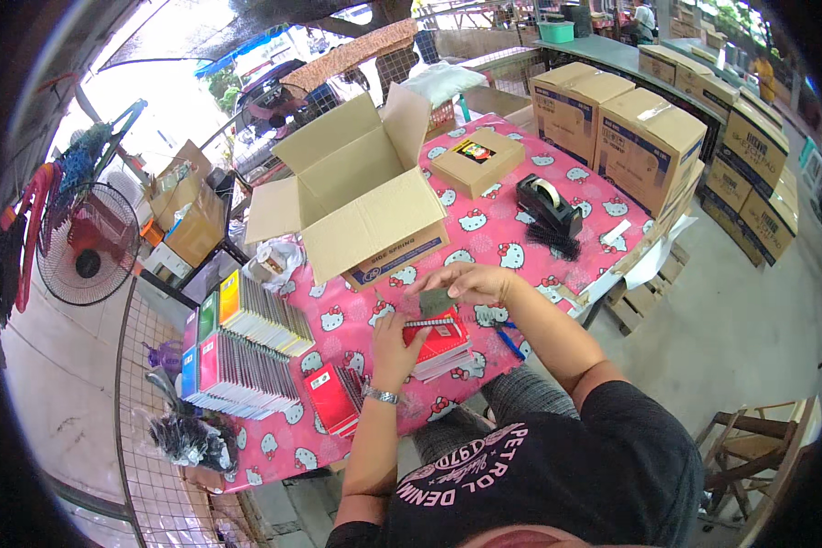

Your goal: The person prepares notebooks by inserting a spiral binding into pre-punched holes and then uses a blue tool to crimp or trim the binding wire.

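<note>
A stack of red spiral notebooks [441, 342] lies on the table in front of me. My left hand [397, 349] is at its left end, fingers closed on the top notebook beside the wire spiral. Just above the stack, my right hand [473, 284] pinches a flat dark grey-green piece [437, 300], whose exact kind I cannot make out. More red notebooks [334, 398] lie left of my left forearm. Farther left stand tall stacks of spiral notebooks with pink covers [208, 362] and yellow covers [232, 297], plus green and blue ones.
An open cardboard box [374, 219] stands beyond my hands. Right of it are a small closed carton [477, 163] and a black tape dispenser [550, 206]. Large cartons [650, 146] stand at the table's far right. The pink patterned tablecloth [470, 247] covers the table. A fan [88, 242] is at left.
</note>
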Demonstrator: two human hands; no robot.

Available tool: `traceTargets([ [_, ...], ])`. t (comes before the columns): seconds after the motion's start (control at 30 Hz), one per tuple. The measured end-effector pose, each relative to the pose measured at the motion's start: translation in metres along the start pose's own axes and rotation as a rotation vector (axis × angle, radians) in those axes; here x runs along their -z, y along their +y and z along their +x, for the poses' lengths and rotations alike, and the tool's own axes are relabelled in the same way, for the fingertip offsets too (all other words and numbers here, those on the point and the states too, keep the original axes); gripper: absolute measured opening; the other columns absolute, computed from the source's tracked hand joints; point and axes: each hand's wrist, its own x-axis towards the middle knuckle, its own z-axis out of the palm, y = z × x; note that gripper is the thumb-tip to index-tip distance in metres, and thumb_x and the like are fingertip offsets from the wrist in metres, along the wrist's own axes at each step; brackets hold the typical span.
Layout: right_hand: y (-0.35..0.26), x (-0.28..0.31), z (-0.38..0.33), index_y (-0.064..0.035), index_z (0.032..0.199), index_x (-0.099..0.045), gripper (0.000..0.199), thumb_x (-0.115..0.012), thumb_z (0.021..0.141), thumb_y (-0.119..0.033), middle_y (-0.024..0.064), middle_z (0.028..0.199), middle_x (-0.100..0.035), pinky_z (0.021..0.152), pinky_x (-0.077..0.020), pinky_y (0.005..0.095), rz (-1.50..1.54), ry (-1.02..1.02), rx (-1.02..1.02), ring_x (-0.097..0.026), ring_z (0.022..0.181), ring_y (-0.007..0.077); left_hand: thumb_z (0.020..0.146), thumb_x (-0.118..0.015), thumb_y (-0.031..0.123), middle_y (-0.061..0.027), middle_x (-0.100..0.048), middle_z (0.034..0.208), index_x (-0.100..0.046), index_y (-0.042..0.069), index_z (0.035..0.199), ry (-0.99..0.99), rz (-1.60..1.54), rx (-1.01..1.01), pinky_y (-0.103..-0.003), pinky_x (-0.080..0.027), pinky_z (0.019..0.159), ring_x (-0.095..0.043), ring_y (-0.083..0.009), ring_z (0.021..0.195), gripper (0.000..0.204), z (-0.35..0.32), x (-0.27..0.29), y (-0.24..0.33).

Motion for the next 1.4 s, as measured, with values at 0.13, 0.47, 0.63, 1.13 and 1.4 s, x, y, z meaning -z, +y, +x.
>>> traceTargets([
  [0.13,0.006,0.013,0.01,-0.0003,0.112,-0.066,0.037,-0.068,0.075,-0.004,0.0115,0.122,-0.06,0.101,-0.0403,0.0338,-0.422,0.049,-0.185,-0.053,0.116,0.021,0.077,-0.075,0.026,-0.0151,-0.057,0.094,-0.059,0.001,0.095,-0.003,-0.155,0.031,-0.042,-0.044,0.083,-0.053,-0.034,0.097,0.036,0.003,0.0,-0.002],
  [0.47,0.022,0.001,0.025,-0.001,0.108,-0.068,0.032,-0.068,0.078,-0.012,0.0093,0.112,-0.067,0.091,-0.0474,0.0306,-0.087,0.034,0.001,-0.061,0.1,0.0172,0.077,-0.077,0.021,-0.0136,-0.059,0.089,-0.061,0.0,0.095,-0.005,-0.169,0.107,-0.037,-0.046,0.073,-0.056,-0.0292,0.083,0.032,0.0,0.002,-0.016],
  [0.63,0.064,0.064,0.007,-0.003,0.105,-0.07,0.039,-0.074,0.073,-0.026,0.0115,0.098,-0.07,0.079,-0.0511,0.0324,-0.73,0.626,-0.206,-0.065,0.094,0.0209,0.079,-0.076,0.015,-0.0152,-0.065,0.093,-0.063,0.0,0.095,-0.014,-0.283,0.341,-0.035,-0.048,0.066,-0.061,-0.0242,0.073,0.026,0.0,-0.01,-0.03],
  [1.13,0.156,-0.041,-0.147,-0.0032,0.134,-0.047,0.059,-0.068,0.082,-0.024,0.02,0.123,-0.053,0.103,-0.0345,0.0478,-1.341,1.003,-0.365,-0.048,0.116,0.0377,0.096,-0.059,0.019,-0.0049,-0.061,0.08,-0.058,-0.001,0.109,0.211,-0.526,0.41,-0.025,-0.054,0.052,-0.059,-0.0095,0.06,0.024,-0.019,-0.022,-0.006],
  [1.4,0.052,-0.12,-0.047,-0.0057,0.131,-0.051,0.062,-0.072,0.075,-0.023,0.0154,0.119,-0.054,0.097,-0.0386,0.0448,-1.317,0.687,0.237,-0.049,0.111,0.0351,0.094,-0.056,0.004,-0.0041,-0.062,0.085,-0.058,-0.002,0.112,0.24,-0.716,0.411,-0.025,-0.055,0.058,-0.061,-0.0091,0.068,0.019,-0.025,-0.023,-0.011],
])
